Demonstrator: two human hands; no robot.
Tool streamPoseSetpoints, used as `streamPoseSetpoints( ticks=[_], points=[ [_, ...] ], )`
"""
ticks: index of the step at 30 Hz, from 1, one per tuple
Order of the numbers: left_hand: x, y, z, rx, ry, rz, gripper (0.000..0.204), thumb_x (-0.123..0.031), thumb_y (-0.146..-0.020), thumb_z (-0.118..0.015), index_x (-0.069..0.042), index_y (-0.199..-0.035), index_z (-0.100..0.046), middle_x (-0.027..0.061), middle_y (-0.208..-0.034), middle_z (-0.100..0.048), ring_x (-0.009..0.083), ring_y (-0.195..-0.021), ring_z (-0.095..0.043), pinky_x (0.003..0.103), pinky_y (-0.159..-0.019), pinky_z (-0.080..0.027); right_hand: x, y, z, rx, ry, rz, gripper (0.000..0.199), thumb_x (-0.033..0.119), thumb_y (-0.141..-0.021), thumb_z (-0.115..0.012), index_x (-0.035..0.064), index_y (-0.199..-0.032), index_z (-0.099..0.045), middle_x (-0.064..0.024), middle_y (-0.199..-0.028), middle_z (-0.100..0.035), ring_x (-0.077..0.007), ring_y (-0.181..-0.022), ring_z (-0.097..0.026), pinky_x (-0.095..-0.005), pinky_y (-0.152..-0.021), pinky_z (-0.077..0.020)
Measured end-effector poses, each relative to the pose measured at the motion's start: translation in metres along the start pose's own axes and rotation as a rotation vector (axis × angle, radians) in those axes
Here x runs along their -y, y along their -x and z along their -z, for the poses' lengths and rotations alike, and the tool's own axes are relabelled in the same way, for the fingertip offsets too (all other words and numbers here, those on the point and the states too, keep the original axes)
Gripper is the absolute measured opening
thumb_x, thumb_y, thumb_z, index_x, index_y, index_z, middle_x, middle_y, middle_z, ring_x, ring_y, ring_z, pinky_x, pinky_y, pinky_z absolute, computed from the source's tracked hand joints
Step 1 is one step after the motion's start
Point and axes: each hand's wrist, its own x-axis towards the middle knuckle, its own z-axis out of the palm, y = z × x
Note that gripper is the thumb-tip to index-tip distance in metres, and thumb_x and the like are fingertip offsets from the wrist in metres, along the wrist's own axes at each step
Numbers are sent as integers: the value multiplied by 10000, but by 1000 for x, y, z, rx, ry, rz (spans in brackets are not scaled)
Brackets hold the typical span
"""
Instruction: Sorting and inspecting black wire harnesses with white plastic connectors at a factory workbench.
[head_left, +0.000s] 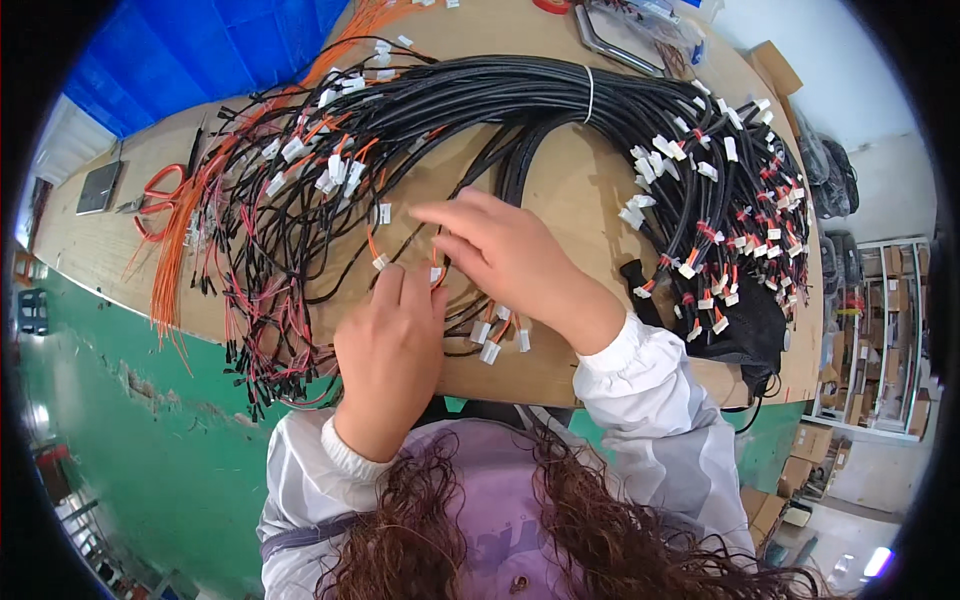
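A big bundle of black cables (520,95) with white plug connectors arcs across the wooden table (590,200), tied by a white band. My left hand (388,350) rests on the table near its front edge, fingertips on a thin wire with a white connector (381,262). My right hand (510,260) reaches in from the right, its fingers pinching the same thin orange-and-black wire near a small white connector (436,273). A few loose connectors (495,335) lie just under my right wrist.
Orange loose wires (175,260) hang over the left table edge. Orange-handled scissors (155,195) and a dark flat pad (99,187) lie at far left. A black cloth (750,330) sits at the right edge, shelving and cardboard boxes beyond. Blue sheet at top left.
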Motion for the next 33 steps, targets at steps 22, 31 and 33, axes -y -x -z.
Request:
streamPoseSetpoints(
  ticks=[22,31,33],
  points=[
    [36,0,19,113,785,155,206,-150,-938,-582,0,-1078,-604,120,-847,-624,246,-655,-601,338,-569,-473,7,0,1,-54,-221,96,440,41,-836,-664,155,-1245,-549,-109,-1097,-518,-283,-863,-594,-353,-716,-494],
    [37,-1,21,482,1562,418,279,-103,-1033,-403,21,-1198,-590,37,-845,-612,54,-554,-434,186,-496,-360,0,5,3,3,-373,110,92,75,-869,-667,92,-958,-651,-59,-1069,-540,-201,-835,-624,-302,-717,-506],
    [38,2,21,486,1524,425,260,-117,-1014,-450,17,-1174,-607,74,-842,-635,107,-540,-477,232,-510,-400,1,5,3,1,-370,113,91,83,-869,-668,89,-955,-640,-52,-1053,-557,-199,-829,-630,-302,-713,-509]
  ],
)
